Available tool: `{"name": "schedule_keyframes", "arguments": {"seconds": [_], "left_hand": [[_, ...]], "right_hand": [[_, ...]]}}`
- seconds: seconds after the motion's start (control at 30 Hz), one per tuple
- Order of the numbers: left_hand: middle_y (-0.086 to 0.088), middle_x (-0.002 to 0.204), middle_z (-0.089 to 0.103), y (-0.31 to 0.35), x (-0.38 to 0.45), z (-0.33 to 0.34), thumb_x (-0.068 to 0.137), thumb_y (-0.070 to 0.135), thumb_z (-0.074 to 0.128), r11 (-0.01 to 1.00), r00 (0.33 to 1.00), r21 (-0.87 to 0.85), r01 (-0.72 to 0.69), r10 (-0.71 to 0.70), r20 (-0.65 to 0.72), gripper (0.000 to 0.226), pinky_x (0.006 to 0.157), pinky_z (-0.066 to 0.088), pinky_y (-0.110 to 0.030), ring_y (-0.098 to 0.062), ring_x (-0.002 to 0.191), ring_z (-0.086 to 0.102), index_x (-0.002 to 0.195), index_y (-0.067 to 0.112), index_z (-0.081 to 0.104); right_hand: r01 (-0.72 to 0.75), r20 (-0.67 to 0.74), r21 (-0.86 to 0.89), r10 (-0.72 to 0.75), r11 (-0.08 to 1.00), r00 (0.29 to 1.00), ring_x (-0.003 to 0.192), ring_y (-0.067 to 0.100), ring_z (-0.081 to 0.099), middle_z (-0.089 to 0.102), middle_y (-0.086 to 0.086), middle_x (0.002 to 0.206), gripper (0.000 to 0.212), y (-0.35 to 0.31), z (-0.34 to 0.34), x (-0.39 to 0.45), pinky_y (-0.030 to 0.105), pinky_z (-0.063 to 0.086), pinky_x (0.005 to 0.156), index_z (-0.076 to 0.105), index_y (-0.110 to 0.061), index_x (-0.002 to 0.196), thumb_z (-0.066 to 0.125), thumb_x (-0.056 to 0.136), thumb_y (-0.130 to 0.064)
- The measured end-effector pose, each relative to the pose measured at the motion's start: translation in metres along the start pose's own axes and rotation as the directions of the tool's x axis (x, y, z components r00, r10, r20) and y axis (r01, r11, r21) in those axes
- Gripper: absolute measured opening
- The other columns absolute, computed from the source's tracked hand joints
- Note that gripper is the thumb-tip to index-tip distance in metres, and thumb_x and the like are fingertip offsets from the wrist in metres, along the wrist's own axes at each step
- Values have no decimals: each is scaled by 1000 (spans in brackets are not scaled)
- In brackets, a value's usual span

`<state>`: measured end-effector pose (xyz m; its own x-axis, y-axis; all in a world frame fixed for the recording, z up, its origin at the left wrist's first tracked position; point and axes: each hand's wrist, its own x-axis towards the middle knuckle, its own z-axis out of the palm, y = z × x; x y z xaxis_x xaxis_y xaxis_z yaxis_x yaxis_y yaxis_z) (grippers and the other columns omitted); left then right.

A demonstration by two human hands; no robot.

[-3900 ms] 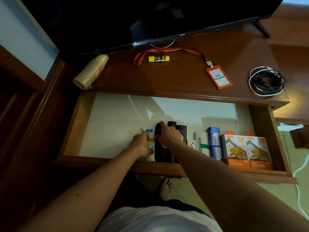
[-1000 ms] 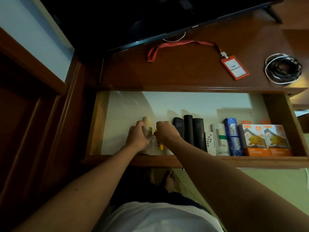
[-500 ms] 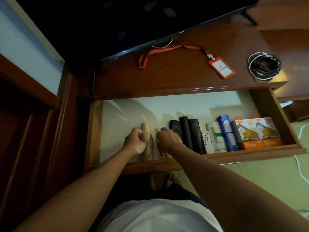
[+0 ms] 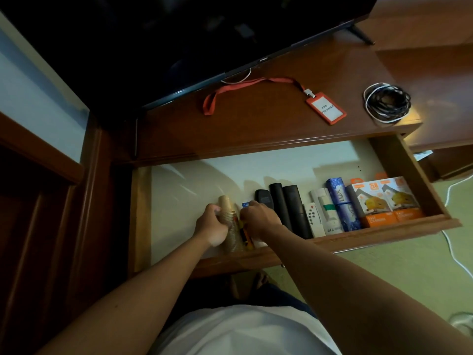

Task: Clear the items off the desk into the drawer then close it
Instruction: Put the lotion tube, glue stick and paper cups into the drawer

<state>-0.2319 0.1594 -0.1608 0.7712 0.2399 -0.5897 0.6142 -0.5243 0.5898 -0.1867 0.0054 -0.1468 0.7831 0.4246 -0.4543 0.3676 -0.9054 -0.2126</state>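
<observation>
The wooden drawer [image 4: 384,233] stands pulled out below the desk top [image 4: 256,129]. My left hand [image 4: 211,225] grips a stack of tan paper cups [image 4: 230,226] lying in the drawer near its front wall. Beside it, my right hand [image 4: 258,217] rests with curled fingers over a yellow glue stick [image 4: 244,233] and a small blue-topped box [image 4: 246,204]. On the desk lie an orange badge holder [image 4: 326,110] with its red lanyard [image 4: 243,89], and a coil of black and white cable [image 4: 386,102].
Further right in the drawer stand black remotes [image 4: 286,206], a white remote [image 4: 313,219], a blue box [image 4: 341,203] and two orange charger boxes [image 4: 384,201]. A TV [image 4: 204,34] stands at the back of the desk. A white cord [image 4: 453,249] runs over the green floor.
The cup stack and glue stick have left the desk top and now lie in the drawer under my hands. Over the last second both hands stay at the same spot; the view shifts.
</observation>
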Motion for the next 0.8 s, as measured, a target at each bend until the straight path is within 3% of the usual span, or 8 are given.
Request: {"name": "schedule_keyframes", "arguments": {"seconds": [0.23,0.53,0.67,0.8], "left_hand": [[-5,118,59,6,-3,-7,78,29,72,999,997,-34,36,-33,72,59,89,56,-45,-28,103,61,130,29,43],[-5,114,62,9,-4,-7,66,38,68,998,996,-35,53,-50,79,68,84,59,-48,-28,99,63,128,33,41],[-11,121,57,27,-9,-10,79,25,69,990,999,138,-13,8,34,57,82,50,-33,-31,108,58,130,19,45],[-7,136,41,62,-11,-8,85,22,62,939,986,303,-161,168,4,49,94,49,-43,-32,118,49,131,24,45]], "right_hand": [[6,47,11,-6,1000,999,104,32,58,52,9,118,38,1,-1,2,46,55,86,68,-23,122,73,85,-21],[21,-23,-41,-22,999,999,107,32,58,54,10,119,30,1,4,-3,45,53,87,69,-24,120,68,90,-26],[-12,-51,26,13,1000,999,109,35,57,51,12,123,36,11,-7,-7,45,54,84,62,-21,129,58,94,-20],[-37,-178,92,53,995,983,109,36,58,51,12,126,38,35,-30,-12,43,52,80,57,-18,132,54,94,-21]]}}
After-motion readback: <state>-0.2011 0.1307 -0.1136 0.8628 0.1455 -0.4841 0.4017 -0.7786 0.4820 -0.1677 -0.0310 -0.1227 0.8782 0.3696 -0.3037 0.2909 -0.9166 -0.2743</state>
